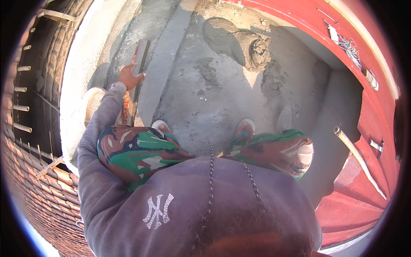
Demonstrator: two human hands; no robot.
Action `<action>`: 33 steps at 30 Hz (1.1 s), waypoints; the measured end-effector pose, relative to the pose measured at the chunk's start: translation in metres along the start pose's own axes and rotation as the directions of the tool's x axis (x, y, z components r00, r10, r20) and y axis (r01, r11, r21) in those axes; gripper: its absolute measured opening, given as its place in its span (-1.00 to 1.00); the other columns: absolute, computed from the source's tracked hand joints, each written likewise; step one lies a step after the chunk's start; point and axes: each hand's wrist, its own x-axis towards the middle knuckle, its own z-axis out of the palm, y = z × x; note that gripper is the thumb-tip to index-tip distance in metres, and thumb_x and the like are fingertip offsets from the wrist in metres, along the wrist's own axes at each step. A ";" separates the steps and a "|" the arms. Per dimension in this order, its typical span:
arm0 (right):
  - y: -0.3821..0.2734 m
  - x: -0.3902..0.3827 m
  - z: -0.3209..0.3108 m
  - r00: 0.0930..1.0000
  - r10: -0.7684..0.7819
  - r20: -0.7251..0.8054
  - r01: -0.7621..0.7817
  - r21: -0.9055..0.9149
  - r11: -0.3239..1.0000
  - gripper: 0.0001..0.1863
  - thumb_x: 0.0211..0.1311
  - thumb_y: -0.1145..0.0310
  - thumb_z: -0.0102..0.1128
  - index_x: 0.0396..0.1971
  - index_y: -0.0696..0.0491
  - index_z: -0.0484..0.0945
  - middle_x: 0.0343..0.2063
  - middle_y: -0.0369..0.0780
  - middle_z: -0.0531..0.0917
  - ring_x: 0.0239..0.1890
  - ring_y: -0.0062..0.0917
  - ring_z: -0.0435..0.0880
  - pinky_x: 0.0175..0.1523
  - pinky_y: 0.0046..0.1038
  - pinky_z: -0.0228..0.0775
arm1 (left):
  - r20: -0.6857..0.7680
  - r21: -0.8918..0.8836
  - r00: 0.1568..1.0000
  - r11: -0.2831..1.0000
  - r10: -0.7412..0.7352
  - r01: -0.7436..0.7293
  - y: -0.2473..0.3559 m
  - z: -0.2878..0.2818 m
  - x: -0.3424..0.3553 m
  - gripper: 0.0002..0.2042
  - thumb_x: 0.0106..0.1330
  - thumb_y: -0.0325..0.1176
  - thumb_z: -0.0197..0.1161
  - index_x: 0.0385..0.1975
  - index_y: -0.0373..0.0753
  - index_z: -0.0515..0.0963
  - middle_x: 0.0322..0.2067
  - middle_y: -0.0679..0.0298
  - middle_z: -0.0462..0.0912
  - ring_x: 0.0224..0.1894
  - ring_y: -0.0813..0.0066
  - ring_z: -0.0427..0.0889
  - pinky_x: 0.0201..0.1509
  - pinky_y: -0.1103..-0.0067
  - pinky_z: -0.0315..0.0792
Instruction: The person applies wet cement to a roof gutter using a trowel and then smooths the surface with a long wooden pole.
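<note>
A long, narrow wooden board (143,55) with red marks along one side lies lengthwise at my left, beside a smooth grey cement strip (165,55). Over its middle, my left hand (127,77) grips it from above, with the thumb across toward the right edge and the other fingers partly hidden on the left side. Below my left forearm is a round, pale container (93,103), partly covered by my sleeve. My right hand does not show.
Wet grey cement (199,85) spreads before my sandalled feet (243,130). A lumpy mortar heap (259,51) lies farther off. On the right, a red surface (368,111) carries a wire bundle (349,49) and a stick (359,160). Roof tiles (47,197) and an opening are left.
</note>
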 end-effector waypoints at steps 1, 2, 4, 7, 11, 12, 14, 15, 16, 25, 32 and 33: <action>-0.004 0.001 -0.005 1.000 -0.005 -0.008 0.005 -0.020 1.000 -0.63 0.40 0.19 0.16 0.05 0.10 0.64 -0.18 -0.04 0.76 -0.19 -0.39 0.76 -0.10 -0.24 0.60 | 0.027 -0.029 0.998 0.998 -0.057 0.057 0.002 -0.006 0.010 -0.18 0.24 0.10 0.42 0.36 -0.37 0.39 0.31 -0.18 0.47 0.43 -0.04 0.37 0.51 0.31 0.24; -0.008 0.004 -0.012 1.000 -0.012 -0.017 0.011 -0.034 0.999 -0.63 0.39 0.19 0.17 0.05 0.10 0.64 -0.19 -0.04 0.76 -0.20 -0.39 0.76 -0.10 -0.24 0.60 | 0.058 -0.057 0.992 0.992 -0.111 0.114 0.001 -0.009 0.022 -0.17 0.24 0.09 0.42 0.37 -0.40 0.37 0.29 -0.19 0.49 0.41 -0.05 0.41 0.49 0.32 0.28; -0.043 0.020 -0.034 0.995 -0.098 -0.012 0.099 0.060 0.993 -0.63 0.39 0.18 0.17 0.04 0.10 0.64 -0.20 -0.04 0.76 -0.22 -0.39 0.76 -0.12 -0.23 0.61 | -0.109 0.052 0.978 0.982 -0.176 0.183 -0.065 0.007 0.051 -0.22 0.22 0.00 0.43 0.33 -0.45 0.40 0.20 -0.19 0.57 0.29 -0.06 0.54 0.40 0.32 0.39; -0.105 0.029 -0.088 0.964 -0.223 0.142 0.092 0.612 0.786 -0.72 0.42 0.17 0.13 -0.07 0.05 0.56 -0.43 -0.23 0.58 -0.49 -0.40 0.62 -0.36 -0.26 0.55 | -0.042 0.232 0.978 0.950 -0.205 0.209 -0.119 0.001 0.088 -0.41 0.23 -0.21 0.36 0.24 -0.40 0.50 0.15 -0.20 0.61 0.25 -0.09 0.58 0.32 0.28 0.47; -0.194 0.006 -0.166 0.930 -0.152 0.334 -0.102 0.635 0.766 -0.56 0.40 0.11 0.15 0.15 0.03 0.46 -0.41 -0.21 0.58 -0.49 -0.39 0.62 -0.40 -0.23 0.53 | 0.126 0.445 0.937 0.863 -0.324 0.239 -0.136 -0.004 0.120 -0.57 0.24 -0.35 0.28 0.10 -0.41 0.60 0.12 -0.20 0.62 0.19 -0.12 0.62 0.24 0.28 0.55; -0.208 0.012 -0.170 0.922 -0.116 0.368 -0.151 0.621 0.769 -0.53 0.40 0.10 0.16 0.19 0.02 0.44 -0.42 -0.20 0.57 -0.48 -0.38 0.62 -0.40 -0.22 0.53 | 0.118 0.477 0.937 0.847 -0.328 0.236 -0.137 -0.001 0.123 -0.58 0.24 -0.40 0.26 0.10 -0.41 0.58 0.12 -0.20 0.63 0.19 -0.11 0.62 0.25 0.27 0.54; -0.233 0.029 -0.164 0.960 -0.049 0.276 -0.126 0.581 0.804 -0.46 0.38 0.08 0.17 0.24 0.06 0.43 -0.26 -0.08 0.66 -0.35 -0.29 0.72 -0.32 -0.17 0.60 | 0.135 0.509 0.934 0.832 -0.330 0.221 -0.128 0.015 0.128 -0.61 0.25 -0.45 0.25 0.08 -0.43 0.58 0.10 -0.20 0.64 0.19 -0.09 0.63 0.24 0.25 0.54; -0.249 0.038 -0.159 0.979 -0.004 0.206 -0.108 0.530 0.841 -0.43 0.37 0.08 0.16 0.25 0.10 0.42 -0.19 -0.01 0.68 -0.28 -0.22 0.75 -0.27 -0.14 0.62 | 0.154 0.507 0.930 0.835 -0.333 0.215 -0.119 0.022 0.131 -0.62 0.25 -0.44 0.25 0.06 -0.44 0.59 0.08 -0.21 0.64 0.18 -0.09 0.64 0.23 0.23 0.55; -0.263 0.051 -0.151 0.991 0.031 0.133 -0.091 0.473 0.876 -0.40 0.35 0.08 0.16 0.26 0.14 0.41 -0.12 0.06 0.70 -0.22 -0.16 0.78 -0.22 -0.11 0.65 | 0.147 0.495 0.938 0.845 -0.313 0.205 -0.116 0.027 0.128 -0.64 0.25 -0.44 0.26 0.04 -0.45 0.60 0.08 -0.22 0.64 0.17 -0.09 0.64 0.23 0.23 0.55; -0.378 0.023 -0.089 0.994 -0.088 0.068 0.025 0.633 0.774 -0.40 0.36 0.15 0.19 0.30 0.16 0.41 -0.25 -0.02 0.72 -0.46 -0.27 0.73 -0.46 -0.22 0.62 | 0.119 0.438 0.932 0.861 -0.341 0.259 -0.108 0.014 0.125 -0.62 0.27 -0.35 0.34 0.04 -0.41 0.61 0.10 -0.19 0.63 0.18 -0.10 0.63 0.25 0.25 0.54; -0.477 0.033 -0.129 0.936 -0.325 0.138 0.167 0.638 0.751 -0.60 0.37 0.20 0.22 -0.03 0.25 0.54 -0.49 -0.14 0.61 -0.62 -0.39 0.59 -0.58 -0.26 0.48 | 0.119 0.391 0.944 0.888 -0.309 0.242 -0.147 0.017 0.107 -0.51 0.25 -0.54 0.13 0.24 -0.40 0.46 0.33 -0.14 0.37 0.36 -0.10 0.44 0.42 0.29 0.39; -0.489 0.041 -0.134 0.924 -0.352 0.153 0.184 0.628 0.756 -0.59 0.37 0.20 0.21 -0.03 0.27 0.54 -0.48 -0.12 0.62 -0.63 -0.38 0.59 -0.58 -0.25 0.48 | 0.111 0.365 0.947 0.898 -0.303 0.244 -0.141 0.014 0.104 -0.51 0.25 -0.55 0.11 0.24 -0.39 0.46 0.34 -0.13 0.37 0.35 -0.11 0.44 0.42 0.29 0.39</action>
